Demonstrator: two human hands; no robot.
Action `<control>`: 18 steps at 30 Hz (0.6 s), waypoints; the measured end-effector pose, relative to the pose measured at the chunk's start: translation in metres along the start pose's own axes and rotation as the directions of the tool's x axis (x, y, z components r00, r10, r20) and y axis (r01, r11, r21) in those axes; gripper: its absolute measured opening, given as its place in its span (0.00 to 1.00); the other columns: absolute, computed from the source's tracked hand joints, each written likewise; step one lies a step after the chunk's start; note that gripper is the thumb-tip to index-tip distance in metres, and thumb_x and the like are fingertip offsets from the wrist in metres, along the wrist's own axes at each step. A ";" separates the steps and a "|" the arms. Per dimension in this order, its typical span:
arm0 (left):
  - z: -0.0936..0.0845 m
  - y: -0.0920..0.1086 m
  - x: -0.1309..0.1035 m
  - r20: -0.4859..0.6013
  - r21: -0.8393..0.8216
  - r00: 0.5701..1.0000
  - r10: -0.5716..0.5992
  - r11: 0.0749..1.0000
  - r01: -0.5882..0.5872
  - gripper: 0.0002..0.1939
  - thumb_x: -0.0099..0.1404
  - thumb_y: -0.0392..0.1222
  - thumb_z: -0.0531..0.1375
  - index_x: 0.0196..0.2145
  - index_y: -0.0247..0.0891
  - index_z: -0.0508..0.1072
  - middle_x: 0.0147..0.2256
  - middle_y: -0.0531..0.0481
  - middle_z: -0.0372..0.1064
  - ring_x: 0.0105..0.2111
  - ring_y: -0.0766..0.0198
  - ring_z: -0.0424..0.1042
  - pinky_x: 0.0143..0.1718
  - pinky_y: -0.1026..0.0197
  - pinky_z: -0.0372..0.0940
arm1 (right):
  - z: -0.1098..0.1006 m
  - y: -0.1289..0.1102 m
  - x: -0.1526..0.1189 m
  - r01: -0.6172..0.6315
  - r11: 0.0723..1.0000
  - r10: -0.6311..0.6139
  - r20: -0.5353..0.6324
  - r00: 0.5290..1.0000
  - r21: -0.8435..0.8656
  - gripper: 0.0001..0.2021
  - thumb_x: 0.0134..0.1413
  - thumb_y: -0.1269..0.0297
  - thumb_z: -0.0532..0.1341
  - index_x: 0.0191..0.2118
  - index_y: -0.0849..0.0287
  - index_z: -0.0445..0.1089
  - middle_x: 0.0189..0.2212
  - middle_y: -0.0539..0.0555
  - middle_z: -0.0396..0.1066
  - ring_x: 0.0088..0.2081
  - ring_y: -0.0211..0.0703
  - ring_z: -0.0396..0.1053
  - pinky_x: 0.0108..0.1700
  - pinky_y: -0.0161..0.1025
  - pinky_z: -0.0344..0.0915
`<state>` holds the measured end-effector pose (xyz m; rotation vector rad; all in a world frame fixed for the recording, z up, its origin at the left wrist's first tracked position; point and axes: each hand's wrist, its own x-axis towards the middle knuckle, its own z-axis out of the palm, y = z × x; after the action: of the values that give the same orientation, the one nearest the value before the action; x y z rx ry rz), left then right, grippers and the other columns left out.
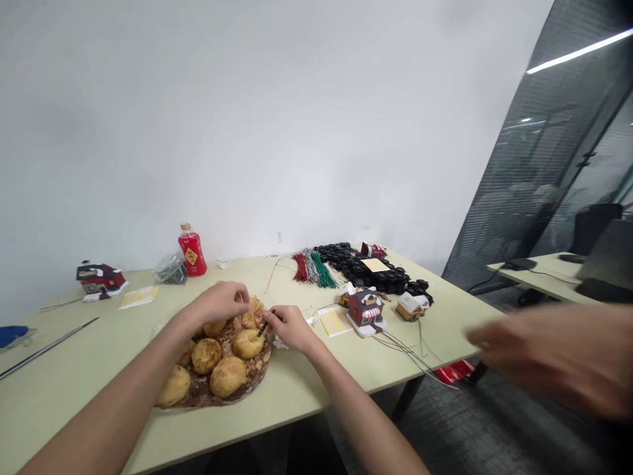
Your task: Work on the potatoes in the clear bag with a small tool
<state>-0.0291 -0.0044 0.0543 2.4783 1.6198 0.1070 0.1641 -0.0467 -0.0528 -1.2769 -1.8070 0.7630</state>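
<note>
A roundish brown base (260, 369) on the table carries several yellow-brown, potato-like lumps (228, 377). Over its back part is my left hand (223, 302), fingers curled together; whatever they hold, if anything, is hidden. My right hand (291, 328), at the right edge of the base, pinches a thin dark stick (263, 328). The stick's lower end points down at a smooth yellow lump (248, 345) and seems to touch it.
Another person's blurred hand (554, 349) reaches in from the right. Small model houses (364, 310) with trailing wires, red, white and green wire bundles (316, 267), black round parts (349, 260) and a red bottle (192, 252) stand farther back. A long rod (47, 348) lies left.
</note>
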 end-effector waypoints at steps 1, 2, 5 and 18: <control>0.003 0.001 -0.003 0.067 0.013 0.997 0.025 1.000 -0.026 0.11 0.58 0.49 0.65 0.37 0.44 0.82 0.39 0.50 0.85 0.42 0.51 0.82 0.42 0.58 0.69 | -0.001 0.000 0.000 0.010 1.000 -0.010 0.005 1.000 -0.007 0.19 0.77 0.67 0.61 0.30 0.60 0.78 0.27 0.51 0.80 0.31 0.41 0.71 0.36 0.33 0.61; 0.006 0.002 -0.007 0.120 0.031 0.992 0.041 0.999 -0.045 0.11 0.54 0.49 0.68 0.35 0.45 0.82 0.37 0.52 0.85 0.40 0.51 0.82 0.40 0.57 0.68 | -0.002 -0.001 0.000 0.023 1.000 -0.023 0.017 1.000 -0.013 0.18 0.77 0.68 0.61 0.31 0.60 0.78 0.27 0.51 0.80 0.31 0.40 0.71 0.36 0.33 0.61; 0.022 0.007 -0.018 0.182 0.108 0.983 0.036 0.993 -0.056 0.14 0.51 0.51 0.73 0.34 0.45 0.81 0.37 0.49 0.83 0.41 0.46 0.81 0.40 0.54 0.67 | -0.004 -0.002 0.000 0.071 0.997 -0.069 0.071 0.995 -0.026 0.16 0.76 0.69 0.62 0.33 0.60 0.79 0.29 0.51 0.82 0.30 0.40 0.73 0.36 0.33 0.62; 0.040 0.017 -0.016 0.208 0.149 0.977 -0.044 0.989 0.013 0.23 0.50 0.42 0.76 0.45 0.44 0.82 0.47 0.46 0.84 0.47 0.45 0.82 0.41 0.54 0.67 | -0.014 -0.020 0.007 0.252 0.951 -0.198 0.270 0.942 -0.180 0.10 0.73 0.73 0.65 0.45 0.60 0.86 0.42 0.59 0.87 0.39 0.45 0.79 0.43 0.35 0.64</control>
<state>-0.0139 -0.0296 0.0185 2.4708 1.6250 -0.2799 0.1651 -0.0455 -0.0275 -1.1146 -2.2458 0.6362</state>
